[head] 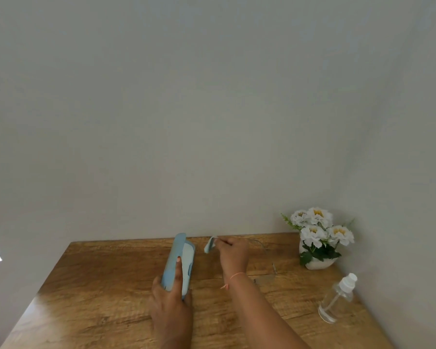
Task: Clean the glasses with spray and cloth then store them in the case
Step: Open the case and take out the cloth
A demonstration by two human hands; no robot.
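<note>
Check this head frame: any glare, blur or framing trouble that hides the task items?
Head view: glare washes the table at its near left corner; the thin-framed glasses are faint against the wood; the cloth in the right hand looks soft; blank wall fills most of the frame, the action low.

Glasses case [178,263]: pale blue outside, lighter whitish-blue lining.
Cloth [209,244]: pale blue-grey.
Table [98,285]: warm brown wood, dark streaked grain.
Spray bottle [336,301]: clear body, white nozzle and cap.
Flowers [317,227]: white petals, yellow centres, green leaves.
Pot [317,264]: off-white.
Wrist thread [234,275]: salmon pink.
Wall [212,109]: plain grey-white.
</note>
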